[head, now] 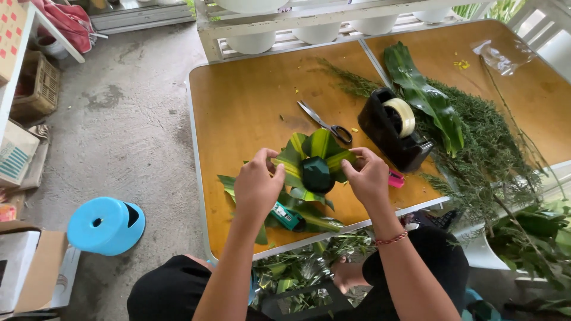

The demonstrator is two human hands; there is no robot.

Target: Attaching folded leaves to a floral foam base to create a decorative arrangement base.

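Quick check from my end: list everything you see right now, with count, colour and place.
foam block: one, dark green, table front, ringed by folded leaves
scissors: one, black-handled, behind the block
tape dispenser: one, black, right of the scissors
stapler: one, teal, under the leaves
foliage: heap, green, table right
table: one, brown
stool: one, blue, floor left
left hand: grip on the leaves' left edge
right hand: grip on their right edge

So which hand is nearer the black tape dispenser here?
Right. The right hand grips the folded leaf arrangement just beside the tape dispenser, nearly touching its base. The left hand holds the arrangement's far side.
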